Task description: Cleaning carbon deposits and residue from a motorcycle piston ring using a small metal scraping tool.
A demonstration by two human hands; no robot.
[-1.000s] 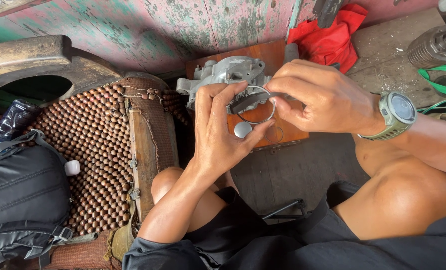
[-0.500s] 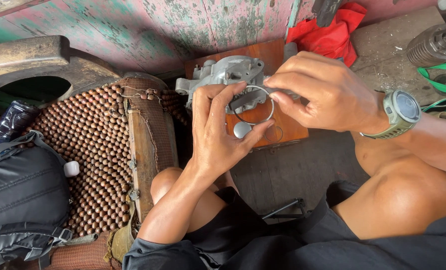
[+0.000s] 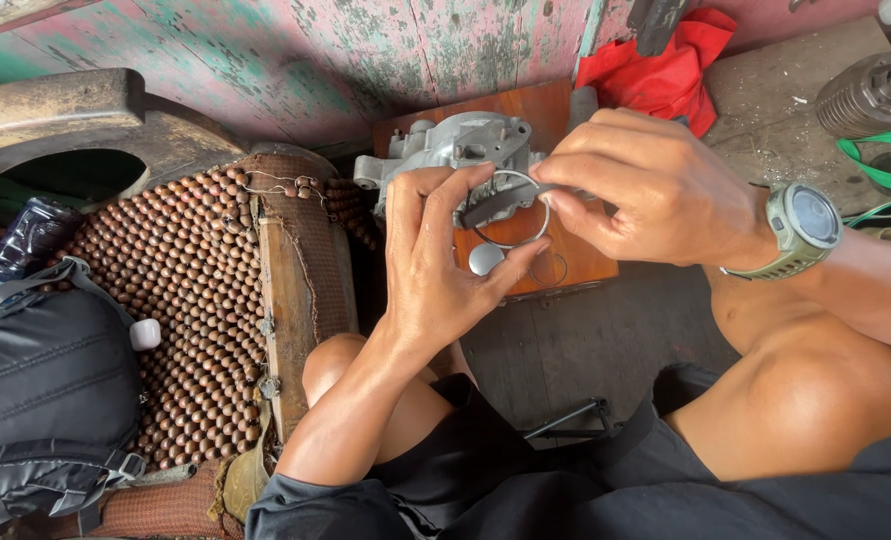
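At nine o'clock lies a black backpack (image 3: 46, 400) on a beaded seat mat (image 3: 196, 300). Centre, the left hand (image 3: 446, 270) clamps a small metal part (image 3: 486, 258) beneath a thin wire ring (image 3: 511, 208). At two o'clock, the right hand (image 3: 656, 190) pinches that ring; best kept square and gently spread.

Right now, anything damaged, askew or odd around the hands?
Nothing in the hands looks broken. The left hand and right hand hold a thin metal ring and a dark tool over the grey metal casting. Only the wall shows damage: its pink and green paint is peeling.
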